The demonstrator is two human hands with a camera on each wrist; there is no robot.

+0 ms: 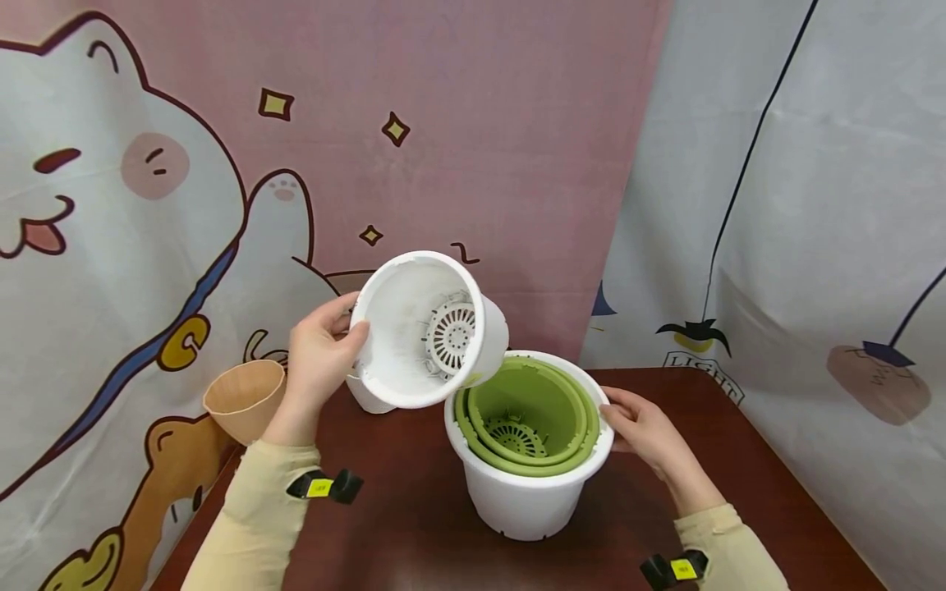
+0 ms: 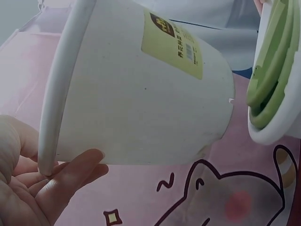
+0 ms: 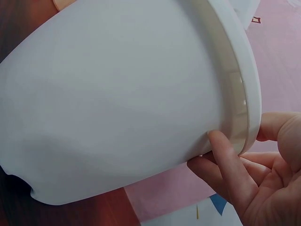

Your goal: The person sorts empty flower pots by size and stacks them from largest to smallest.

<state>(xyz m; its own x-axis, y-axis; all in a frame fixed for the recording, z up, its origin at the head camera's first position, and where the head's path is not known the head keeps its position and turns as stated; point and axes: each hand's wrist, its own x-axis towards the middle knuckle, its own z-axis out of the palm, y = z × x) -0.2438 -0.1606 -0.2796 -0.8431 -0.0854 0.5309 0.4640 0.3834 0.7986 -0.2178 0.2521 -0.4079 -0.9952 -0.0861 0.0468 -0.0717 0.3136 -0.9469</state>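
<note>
My left hand (image 1: 322,353) pinches the rim of a smaller white pot (image 1: 392,328), holding it tilted in the air with its slotted bottom showing inside. In the left wrist view this pot (image 2: 117,94) has a yellow-green label, and the fingers of the left hand (image 2: 56,183) lie at its rim. My right hand (image 1: 654,435) grips the right rim of a large white pot (image 1: 517,501), thumb on one side and fingers beneath the lip, as the right wrist view shows for the hand (image 3: 254,174) and pot (image 3: 117,94). Green pots (image 1: 532,402) sit nested inside the large pot.
A beige pot (image 1: 245,398) stands at the left edge of the dark red table (image 1: 399,525). Another white pot (image 1: 369,399) stands behind the raised one, mostly hidden. Printed cloth (image 1: 473,123) hangs behind and beside the table.
</note>
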